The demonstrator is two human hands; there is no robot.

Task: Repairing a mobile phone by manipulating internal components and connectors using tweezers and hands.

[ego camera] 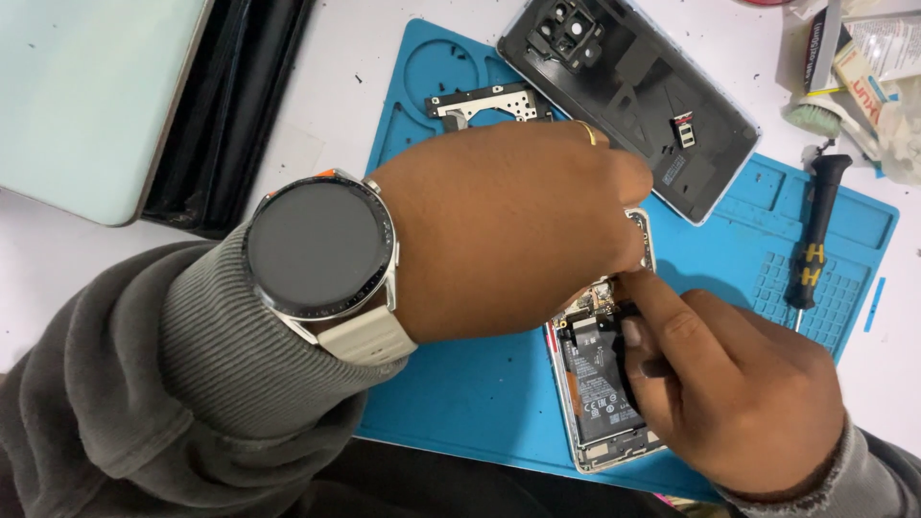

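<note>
An opened phone [600, 384] with its black battery and circuit parts showing lies on a blue repair mat [460, 403]. My left hand [508, 225], with a round dark watch on the wrist and a ring on one finger, covers the phone's upper half and holds its frame. My right hand [734, 393] rests on the phone's right side, with its fingertips pinched at a small part near the top of the battery. What is between those fingertips is too small to make out.
The phone's removed back cover [662, 105] lies inside up at the mat's top. A metal bracket [489, 101] sits left of it. A black and yellow screwdriver [815, 240] lies on the mat's right. A pale tablet-like slab [91, 96] lies at top left, clutter at top right.
</note>
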